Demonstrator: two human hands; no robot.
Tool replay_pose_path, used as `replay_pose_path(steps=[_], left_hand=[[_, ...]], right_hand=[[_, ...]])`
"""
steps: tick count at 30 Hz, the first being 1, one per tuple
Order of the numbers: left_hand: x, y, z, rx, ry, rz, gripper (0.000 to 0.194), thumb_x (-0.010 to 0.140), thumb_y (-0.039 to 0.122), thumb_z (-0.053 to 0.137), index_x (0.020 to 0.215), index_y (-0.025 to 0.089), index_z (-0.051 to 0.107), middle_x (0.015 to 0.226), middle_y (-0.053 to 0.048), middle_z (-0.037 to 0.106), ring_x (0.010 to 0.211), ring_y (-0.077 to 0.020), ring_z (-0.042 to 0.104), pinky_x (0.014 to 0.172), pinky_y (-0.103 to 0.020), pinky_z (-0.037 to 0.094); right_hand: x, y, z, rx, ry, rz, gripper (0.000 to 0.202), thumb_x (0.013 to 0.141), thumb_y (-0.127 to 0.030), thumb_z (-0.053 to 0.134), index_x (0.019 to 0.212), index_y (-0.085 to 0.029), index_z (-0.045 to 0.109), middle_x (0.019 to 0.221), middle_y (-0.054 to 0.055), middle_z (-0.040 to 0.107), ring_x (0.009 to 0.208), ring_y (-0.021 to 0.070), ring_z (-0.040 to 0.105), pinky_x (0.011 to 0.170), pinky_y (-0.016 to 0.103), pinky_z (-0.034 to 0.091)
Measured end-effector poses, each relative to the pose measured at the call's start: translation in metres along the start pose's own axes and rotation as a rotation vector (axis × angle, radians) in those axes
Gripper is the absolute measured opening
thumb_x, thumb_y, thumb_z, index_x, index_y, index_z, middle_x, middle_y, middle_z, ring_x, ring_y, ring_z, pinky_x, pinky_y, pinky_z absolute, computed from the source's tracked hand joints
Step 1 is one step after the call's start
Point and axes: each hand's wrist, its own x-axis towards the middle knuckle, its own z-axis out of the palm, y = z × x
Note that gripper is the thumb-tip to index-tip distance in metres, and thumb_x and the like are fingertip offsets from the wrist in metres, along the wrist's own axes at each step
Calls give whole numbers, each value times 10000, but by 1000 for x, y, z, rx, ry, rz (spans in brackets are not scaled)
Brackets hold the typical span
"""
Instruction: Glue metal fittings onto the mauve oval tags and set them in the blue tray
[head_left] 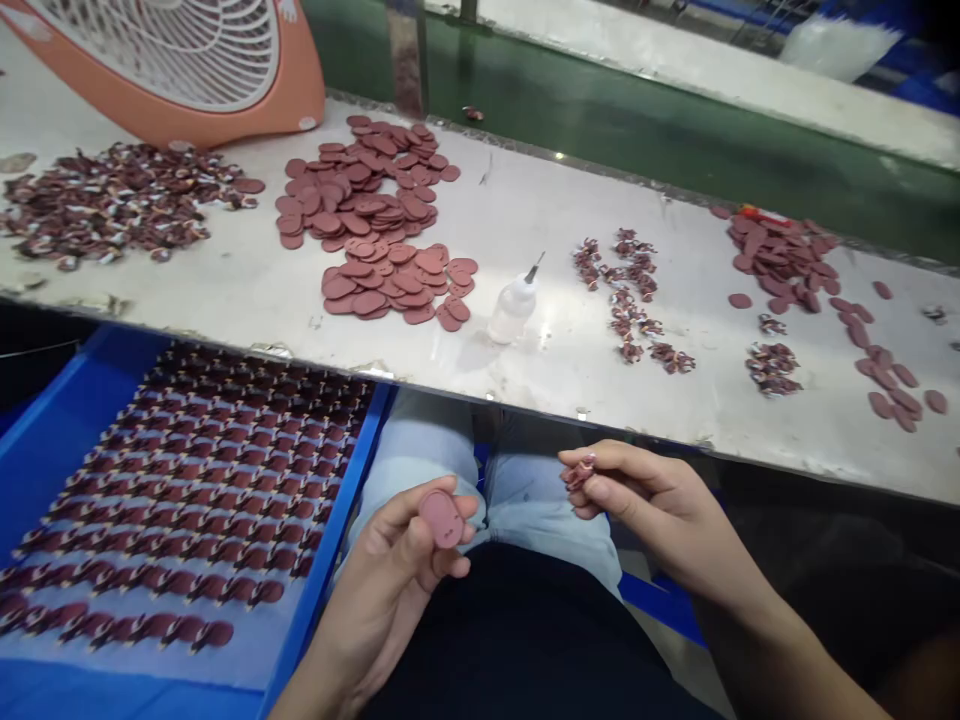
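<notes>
My left hand (401, 560) holds a flat reddish-brown oval disc (441, 518) between thumb and fingers, its face turned up with small holes near one end. In my right hand (637, 495), thumb and fingertips pinch a small brown-and-white figurine (578, 472); its exact shape is too small to make out. Both hands are above my lap, apart from each other. On the table beyond them stands a small clear bottle (514, 308) with a thin needle tip. Loose figurines (634, 285) lie to the right of the bottle, and a pile of oval discs (397, 280) lies to its left.
A blue tray (307, 610) at lower left holds rows of discs with figurines on them. An orange fan (300, 90) stands at the back left, behind a heap of figurines (120, 205). More discs (780, 260) lie at the right. The table's front edge runs above my knees.
</notes>
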Motion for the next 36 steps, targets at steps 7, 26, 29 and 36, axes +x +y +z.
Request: replay_pose_path(steps=[7, 26, 29, 36], left_hand=[[-3, -2, -11, -67, -261, -105, 357, 680, 421, 876, 955, 203, 808, 757, -28, 756, 687, -116, 697, 582, -161, 574], [-3, -1, -12, -69, -258, -177, 374, 683, 434, 870, 932, 166, 793, 732, -28, 746, 633, -104, 693, 532, -142, 558], [-3, 0, -11, -62, -246, -190, 380, 667, 438, 879, 917, 166, 792, 733, -29, 744, 624, -104, 687, 521, -143, 549], [-4, -2, -10, -65, -233, -205, 367, 680, 431, 872, 915, 161, 791, 713, -20, 731, 632, -101, 685, 528, -139, 552]], right_hand=[[26, -42, 30, 284, -304, 61, 244, 908, -162, 699, 1094, -316, 734, 950, -15, 760, 801, 115, 717, 707, 192, 575], [42, -47, 30, -4, -473, -205, 135, 930, -188, 685, 1056, -210, 728, 847, 14, 703, 743, 102, 653, 644, 193, 521], [44, -47, 31, -2, -484, -212, 140, 937, -190, 676, 1067, -203, 727, 851, 21, 706, 746, 107, 653, 641, 201, 517], [46, -47, 31, -18, -510, -238, 159, 947, -174, 661, 1091, -205, 723, 837, 11, 708, 742, 91, 650, 649, 183, 507]])
